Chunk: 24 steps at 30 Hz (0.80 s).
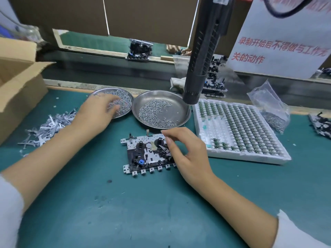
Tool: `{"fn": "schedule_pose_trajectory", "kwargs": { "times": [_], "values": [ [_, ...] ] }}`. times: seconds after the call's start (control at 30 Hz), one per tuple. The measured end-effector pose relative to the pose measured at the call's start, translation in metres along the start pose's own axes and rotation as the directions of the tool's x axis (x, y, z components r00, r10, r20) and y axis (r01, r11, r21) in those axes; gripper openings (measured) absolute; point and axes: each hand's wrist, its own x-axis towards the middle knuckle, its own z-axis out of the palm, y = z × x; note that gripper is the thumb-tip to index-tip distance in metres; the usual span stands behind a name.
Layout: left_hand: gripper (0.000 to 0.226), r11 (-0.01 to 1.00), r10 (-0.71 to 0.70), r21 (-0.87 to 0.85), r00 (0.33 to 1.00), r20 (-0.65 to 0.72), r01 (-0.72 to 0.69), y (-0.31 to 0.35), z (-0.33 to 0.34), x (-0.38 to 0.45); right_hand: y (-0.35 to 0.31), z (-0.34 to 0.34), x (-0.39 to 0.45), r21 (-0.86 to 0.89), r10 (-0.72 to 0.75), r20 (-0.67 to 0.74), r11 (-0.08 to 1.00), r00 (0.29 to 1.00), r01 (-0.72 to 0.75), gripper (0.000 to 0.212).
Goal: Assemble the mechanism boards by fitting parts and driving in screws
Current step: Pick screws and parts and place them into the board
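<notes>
In the head view the mechanism board (149,154) lay on the green mat (125,203) under the right hand (189,154), whose curled fingers steadied its right edge, while the left hand (96,111) reached into the left screw dish (125,104), grasp unclear, and would do best lifting one screw.

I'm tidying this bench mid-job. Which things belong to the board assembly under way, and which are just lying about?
In use:
mechanism board under the right hand
left dish of screws, left hand reaching in
right dish of screws
hanging screwdriver
tray of small parts

Lying about:
cardboard box
plastic bag
paper sign
</notes>
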Motion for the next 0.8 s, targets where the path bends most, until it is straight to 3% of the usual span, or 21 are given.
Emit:
{"fn": "schedule_pose_trajectory", "kwargs": {
  "times": [0.1,0.2,0.33,0.47,0.57,0.67,0.8],
  "values": [
    [0.029,0.996,-0.06,0.074,0.994,0.096,0.053,-0.004,0.008,0.013,0.003,0.0,0.0,-0.046,-0.03,0.002,0.999,1.0,0.03,0.02],
    [0.015,0.987,-0.126,0.1,0.992,-0.009,0.126,-0.002,0.01,0.014,0.004,-0.003,0.005,-0.093,-0.04,0.005,0.995,0.999,0.04,0.02],
    [0.014,0.978,-0.034,0.2,0.987,-0.154,0.065,0.002,0.01,0.007,0.005,-0.006,0.029,-0.197,-0.033,0.045,0.98,0.998,0.042,0.019],
    [0.014,0.99,0.024,0.139,0.975,-0.22,0.007,0.002,0.01,0.003,0.008,-0.003,0.065,-0.402,0.097,0.138,0.915,0.986,-0.034,0.025],
    [0.015,0.994,0.044,0.112,0.965,-0.257,-0.015,0.003,0.011,0.0,0.018,0.003,0.087,-0.565,0.312,0.266,0.817,0.912,-0.115,0.024],
    [0.017,1.0,0.006,-0.027,0.957,-0.291,-0.014,0.007,0.01,-0.004,0.024,0.009,0.095,-0.662,0.423,0.261,0.733,0.868,-0.157,0.015],
    [0.012,0.94,-0.06,-0.337,0.947,-0.316,-0.053,0.025,0.004,-0.015,0.026,0.013,0.096,-0.625,0.416,0.228,0.756,0.88,-0.195,0.016]
  ]
}}
